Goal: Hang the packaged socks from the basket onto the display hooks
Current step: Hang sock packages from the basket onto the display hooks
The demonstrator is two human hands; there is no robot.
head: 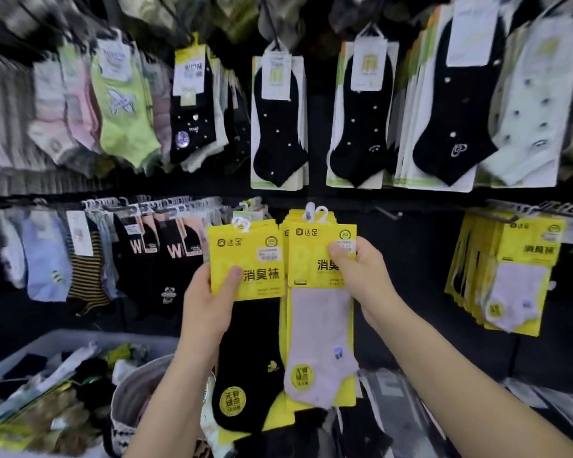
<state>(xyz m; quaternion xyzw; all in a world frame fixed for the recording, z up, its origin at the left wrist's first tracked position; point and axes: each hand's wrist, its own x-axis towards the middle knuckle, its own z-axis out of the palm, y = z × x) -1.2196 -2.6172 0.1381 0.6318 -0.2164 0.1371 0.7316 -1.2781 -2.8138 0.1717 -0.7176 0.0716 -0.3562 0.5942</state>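
Two sock packs were held up before the display wall, below the upper row of hung socks. The black pack, with a yellow card, was pinched at the card by the left hand, thumb on the front face. Just beside it, cards meeting at the edge, were the pale packs, a small stack to judge by the layered cards. The right hand gripped these at the card. Both hands were thus clamped on packs, neither free. White loops stood up from the card tops, none on a hook. A bare hook projected from the wall just right of the pale packs. Farther right hung matching yellow packs. The basket lay low at the left, with more socks in it.

Step in hand, as judged: packs lifted and sorted by colour, hanging not yet begun. The next move would call for raising one set of loops to the bare hook's tip and threading them on. The pale stack seemed likelier, being nearer the hook and like those at the right.
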